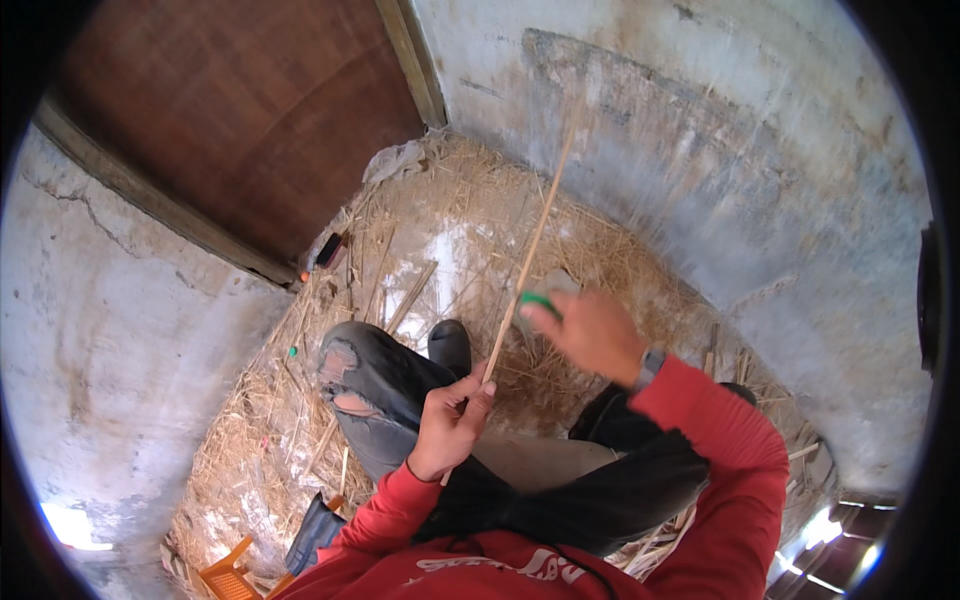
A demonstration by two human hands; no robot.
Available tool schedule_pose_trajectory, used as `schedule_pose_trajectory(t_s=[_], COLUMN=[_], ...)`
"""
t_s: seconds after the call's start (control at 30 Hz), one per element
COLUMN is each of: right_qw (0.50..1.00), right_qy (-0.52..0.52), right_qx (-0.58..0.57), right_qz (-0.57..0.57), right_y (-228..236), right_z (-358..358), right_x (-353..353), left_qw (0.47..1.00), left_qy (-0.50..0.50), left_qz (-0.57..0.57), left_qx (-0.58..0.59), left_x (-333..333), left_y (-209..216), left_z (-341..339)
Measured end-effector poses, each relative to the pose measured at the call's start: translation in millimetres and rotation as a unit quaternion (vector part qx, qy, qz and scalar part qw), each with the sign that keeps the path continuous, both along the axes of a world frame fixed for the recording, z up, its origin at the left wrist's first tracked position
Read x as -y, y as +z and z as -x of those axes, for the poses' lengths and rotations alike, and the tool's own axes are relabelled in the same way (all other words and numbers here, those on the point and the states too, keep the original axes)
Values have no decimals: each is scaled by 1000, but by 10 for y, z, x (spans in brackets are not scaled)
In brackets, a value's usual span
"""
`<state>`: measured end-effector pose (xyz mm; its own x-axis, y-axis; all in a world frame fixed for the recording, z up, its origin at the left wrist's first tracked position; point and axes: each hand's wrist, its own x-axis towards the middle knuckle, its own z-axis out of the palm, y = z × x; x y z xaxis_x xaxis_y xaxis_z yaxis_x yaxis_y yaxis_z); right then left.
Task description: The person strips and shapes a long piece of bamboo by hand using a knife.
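My left hand (447, 428) is closed around the lower part of a long, thin bamboo-like strip (541, 228), which slants up and away toward the wall. A short end of it sticks out below my fist. To the right of the strip, my right hand (597, 338) is closed on a small tool with a green handle (538, 301). Motion blurs that hand, and the tool's working end cannot be made out. The green part lies close beside the strip; whether they touch I cannot tell. Both hands are above my bent legs in torn dark trousers (375, 400).
Straw and shavings (290, 450) cover much of the floor. A brown door panel (240, 120) stands at the far left, and a stained wall (700, 150) runs along the right. A dark brush-like object (329, 250) lies by the door frame. An orange plastic piece (228, 570) is at lower left.
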<state>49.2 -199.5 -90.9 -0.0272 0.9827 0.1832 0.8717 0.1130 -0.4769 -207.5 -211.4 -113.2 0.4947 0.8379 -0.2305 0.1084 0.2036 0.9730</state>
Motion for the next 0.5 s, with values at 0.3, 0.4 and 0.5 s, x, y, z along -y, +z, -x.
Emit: schedule_pose_trajectory(t_s=[0.3,0.4,0.5], right_qw=[989,971,986], right_qy=[-110,-218,-143], right_qx=[-78,-78,-82], right_qz=[59,52,8], right_y=[-48,122,191], right_z=[-439,-1035,-691], right_x=[-219,-458,-289], left_qw=[1000,998,1000], left_qy=[-29,-57,-21], left_qz=[8,17,-3], left_qx=[-8,15,-19], left_x=[90,231,128], left_y=[-18,-100,17], left_z=[175,376,332])
